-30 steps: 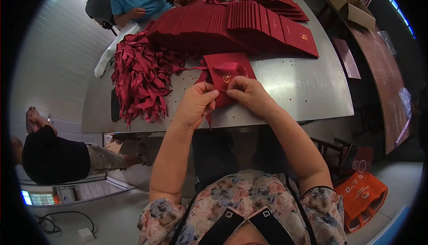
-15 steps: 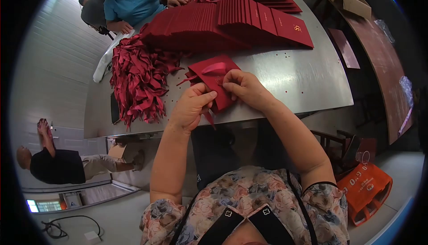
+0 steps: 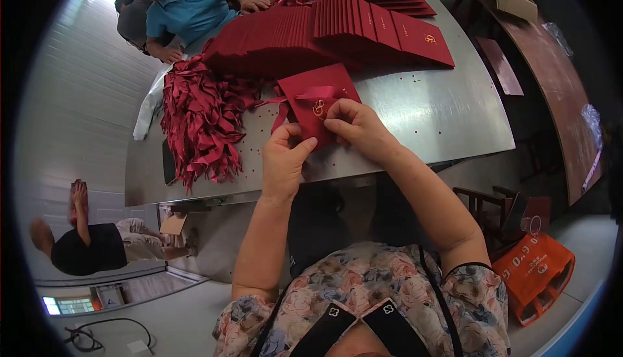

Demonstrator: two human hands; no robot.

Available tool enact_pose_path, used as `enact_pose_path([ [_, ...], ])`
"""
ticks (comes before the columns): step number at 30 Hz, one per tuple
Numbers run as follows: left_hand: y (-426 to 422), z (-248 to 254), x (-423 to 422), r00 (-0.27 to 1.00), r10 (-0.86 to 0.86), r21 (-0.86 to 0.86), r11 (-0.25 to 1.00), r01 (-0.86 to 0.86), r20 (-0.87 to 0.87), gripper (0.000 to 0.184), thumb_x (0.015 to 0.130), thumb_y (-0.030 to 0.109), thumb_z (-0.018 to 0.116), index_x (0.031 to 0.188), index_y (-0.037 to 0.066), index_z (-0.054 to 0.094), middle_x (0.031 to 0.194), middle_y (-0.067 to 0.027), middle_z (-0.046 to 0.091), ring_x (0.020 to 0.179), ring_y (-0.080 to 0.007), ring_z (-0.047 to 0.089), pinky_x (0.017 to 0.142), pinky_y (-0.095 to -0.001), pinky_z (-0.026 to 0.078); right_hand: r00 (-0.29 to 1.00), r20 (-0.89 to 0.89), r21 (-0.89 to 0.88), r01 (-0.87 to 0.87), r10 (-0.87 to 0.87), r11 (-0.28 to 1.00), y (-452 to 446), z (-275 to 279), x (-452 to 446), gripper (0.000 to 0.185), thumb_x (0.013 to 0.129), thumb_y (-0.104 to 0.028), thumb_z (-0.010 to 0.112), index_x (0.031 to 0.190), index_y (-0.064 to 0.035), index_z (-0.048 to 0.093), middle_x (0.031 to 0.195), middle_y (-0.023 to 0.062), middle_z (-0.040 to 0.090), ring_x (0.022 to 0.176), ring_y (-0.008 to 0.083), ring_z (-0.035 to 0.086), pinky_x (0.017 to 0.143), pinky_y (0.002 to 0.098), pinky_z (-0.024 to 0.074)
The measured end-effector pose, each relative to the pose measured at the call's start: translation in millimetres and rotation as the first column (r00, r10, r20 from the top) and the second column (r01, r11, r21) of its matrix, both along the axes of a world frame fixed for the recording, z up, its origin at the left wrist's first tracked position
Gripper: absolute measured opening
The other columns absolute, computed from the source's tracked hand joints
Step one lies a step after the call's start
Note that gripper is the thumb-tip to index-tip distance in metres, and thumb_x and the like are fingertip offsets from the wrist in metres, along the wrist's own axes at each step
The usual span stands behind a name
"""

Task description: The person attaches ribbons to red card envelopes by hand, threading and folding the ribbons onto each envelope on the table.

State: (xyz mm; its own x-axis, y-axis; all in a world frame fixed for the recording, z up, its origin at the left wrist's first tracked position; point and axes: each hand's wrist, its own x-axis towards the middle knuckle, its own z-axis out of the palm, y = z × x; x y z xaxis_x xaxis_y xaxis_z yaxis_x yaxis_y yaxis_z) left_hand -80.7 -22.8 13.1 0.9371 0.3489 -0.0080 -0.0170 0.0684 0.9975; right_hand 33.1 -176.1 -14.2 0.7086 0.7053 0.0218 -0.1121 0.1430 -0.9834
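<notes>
A flat red gift bag (image 3: 311, 107) with a gold emblem is held tilted just above the near edge of the metal table. My left hand (image 3: 285, 159) is closed, thumb and fingers pinching the bag's lower left edge. At the bag's right side my right hand (image 3: 357, 126) is closed in a pinch; whether its fingertips grip the panel or a ribbon end is hidden. A dark pink ribbon (image 3: 318, 93) crosses the bag's upper front, and a ribbon tail hangs at its left side.
A heap of red ribbons (image 3: 198, 120) lies to the left on the metal table (image 3: 454, 117). Behind the bag stretches a long overlapping row of red bags (image 3: 279, 39). A co-worker in blue (image 3: 195, 10) sits at the far left. An orange bag (image 3: 535, 276) stands at lower right.
The bag has turned more face-on, uncovering its gold emblem. My left hand has shifted slightly right and down; the right hand stays at the bag's right side.
</notes>
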Motion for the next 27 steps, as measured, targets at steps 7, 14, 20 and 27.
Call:
enact_pose_path([
  [7, 7.6, 4.2, -2.5, 0.990, -0.037, 0.024, 0.999, 0.041, -0.133, 0.014, 0.086, 0.002, 0.071, 0.099, 0.002, 0.065, 0.086, 0.0009, 0.066, 0.070, -0.0051, 0.057, 0.061, -0.0208, 0.044, 0.703, 0.664, 0.159, 0.202, -0.256, 0.966, -2.5, 7.5, -10.1, 0.010, 0.089, -0.002, 0.067, 0.096, -0.0016, 0.060, 0.087, 0.0058, 0.062, 0.081, 0.0153, 0.061, 0.070, 0.0267, 0.0493],
  [14, 3.7, 0.1, -7.6, 0.985, -0.003, -0.089, 0.996, -0.012, -0.170, 0.019, 0.081, -0.005, 0.073, 0.098, 0.000, 0.066, 0.088, -0.0015, 0.067, 0.077, -0.0080, 0.061, 0.071, -0.0214, 0.050, 0.838, 0.541, -0.139, 0.175, -0.073, 0.975, 6.6, -7.4, -5.2, 0.010, 0.089, -0.004, 0.066, 0.098, -0.0014, 0.063, 0.090, 0.0108, 0.065, 0.084, 0.0203, 0.061, 0.077, 0.0313, 0.0494],
  [20, -5.1, -15.2, -9.9, 0.981, 0.144, -0.244, 0.954, -0.173, -0.132, 0.024, 0.079, -0.011, 0.071, 0.100, -0.001, 0.066, 0.094, -0.0034, 0.067, 0.083, -0.0102, 0.062, 0.078, -0.0222, 0.050, 0.869, 0.493, -0.206, 0.167, -0.045, 0.964, 8.2, -2.2, -6.0, 0.011, 0.090, -0.008, 0.066, 0.098, -0.0013, 0.063, 0.087, 0.0099, 0.065, 0.081, 0.0182, 0.059, 0.077, 0.0307, 0.0489],
  [27, -12.8, -17.9, -10.0, 0.995, 0.090, -0.246, 0.964, -0.100, -0.052, 0.019, 0.084, -0.009, 0.065, 0.102, -0.001, 0.064, 0.099, -0.0029, 0.064, 0.090, -0.0096, 0.059, 0.083, -0.0224, 0.048, 0.892, 0.451, -0.179, 0.131, -0.037, 0.975, 9.6, -5.0, -3.9, 0.011, 0.090, -0.008, 0.066, 0.097, -0.0009, 0.062, 0.087, 0.0100, 0.064, 0.080, 0.0181, 0.059, 0.075, 0.0301, 0.0487],
])
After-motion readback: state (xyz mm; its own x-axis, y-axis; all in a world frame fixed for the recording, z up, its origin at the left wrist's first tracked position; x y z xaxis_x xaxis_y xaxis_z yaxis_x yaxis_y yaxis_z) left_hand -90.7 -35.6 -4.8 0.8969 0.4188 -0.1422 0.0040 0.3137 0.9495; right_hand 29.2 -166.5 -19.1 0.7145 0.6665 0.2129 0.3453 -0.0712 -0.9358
